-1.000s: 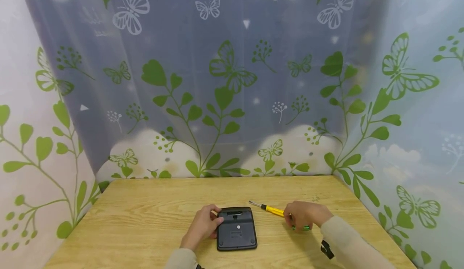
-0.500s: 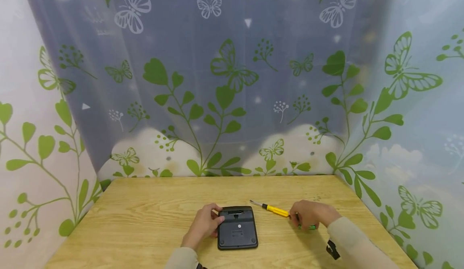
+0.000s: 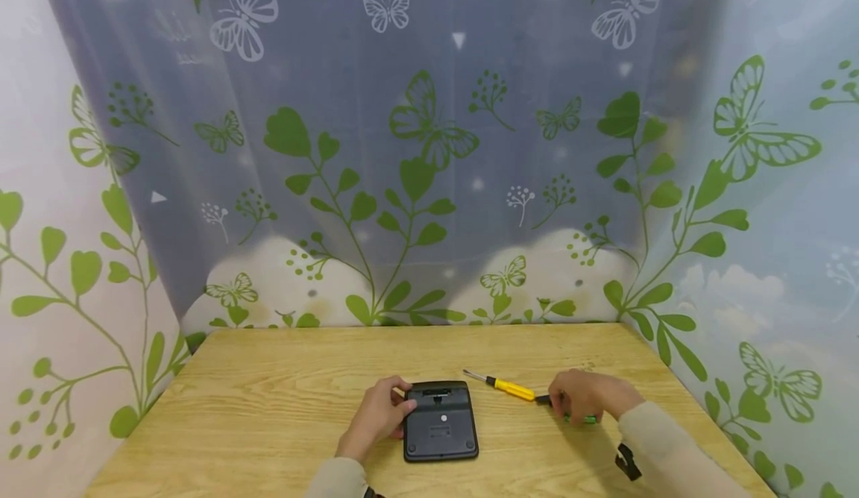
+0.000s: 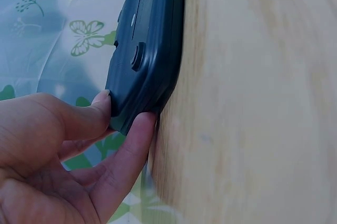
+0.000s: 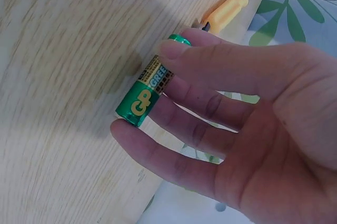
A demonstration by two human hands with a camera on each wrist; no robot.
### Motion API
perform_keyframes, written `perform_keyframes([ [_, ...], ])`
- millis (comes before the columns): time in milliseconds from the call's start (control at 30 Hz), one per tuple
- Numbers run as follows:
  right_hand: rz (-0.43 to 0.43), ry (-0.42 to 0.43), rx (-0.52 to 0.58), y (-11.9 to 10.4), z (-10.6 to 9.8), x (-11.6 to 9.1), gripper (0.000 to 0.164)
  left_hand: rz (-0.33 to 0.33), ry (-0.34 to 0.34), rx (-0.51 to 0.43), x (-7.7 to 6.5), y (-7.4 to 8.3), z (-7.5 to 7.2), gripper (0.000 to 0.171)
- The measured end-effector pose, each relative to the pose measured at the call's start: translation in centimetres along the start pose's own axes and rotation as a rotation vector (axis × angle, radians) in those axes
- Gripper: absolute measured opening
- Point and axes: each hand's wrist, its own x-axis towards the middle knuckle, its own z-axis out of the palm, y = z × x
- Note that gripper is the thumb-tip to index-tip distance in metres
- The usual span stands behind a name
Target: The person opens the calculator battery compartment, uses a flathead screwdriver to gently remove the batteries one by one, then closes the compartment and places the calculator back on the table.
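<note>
A black calculator [image 3: 441, 438] lies face down on the table, its battery slot [image 3: 438, 393] uncovered near the far edge. My left hand [image 3: 374, 417] pinches its left side, thumb on the upturned back and fingers at the edge. In the left wrist view, a fingertip sits between the calculator's rim [image 4: 167, 61] and the wood. To the right, my right hand [image 3: 590, 394] holds a green GP battery [image 5: 141, 98] between thumb and fingers, low over the table. A yellow-handled screwdriver [image 3: 514, 389] lies just left of that hand, its tip pointing toward the calculator.
The wooden table [image 3: 282, 379] ends at a hanging cloth [image 3: 429, 207] printed with leaves and butterflies, which also closes off both sides. A black strap [image 3: 627, 462] hangs by the right sleeve [image 3: 671, 446].
My right hand has shifted to the right with the battery, uncovering the dark end of the screwdriver's handle. The left hand and the calculator stay in place.
</note>
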Motion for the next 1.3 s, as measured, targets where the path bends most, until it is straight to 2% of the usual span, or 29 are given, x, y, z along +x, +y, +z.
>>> perform_keyframes([
  [200, 0.011, 0.014, -0.004, 0.7, -0.3, -0.2, 0.024, 0.022, 0.011, 0.001, 0.0, 0.1, -0.1, 0.030],
  [600, 0.034, 0.031, 0.032, 1.8, -0.2, -0.3, 0.026, 0.010, 0.015, 0.016, 0.1, 0.2, 0.0, 0.030],
  [800, 0.039, 0.036, 0.056, 1.8, -0.4, -0.5, 0.027, -0.017, 0.009, 0.019, 0.2, 0.2, -0.1, 0.030],
  [1100, 0.042, 0.033, 0.072, 2.4, -0.1, -0.5, 0.030, 0.008, 0.015, 0.015, 0.0, 0.1, -0.1, 0.030],
  [1300, 0.031, 0.040, 0.084, 2.7, 0.1, -0.6, 0.031, 0.000, 0.006, 0.010, -0.1, 0.1, 0.0, 0.030],
])
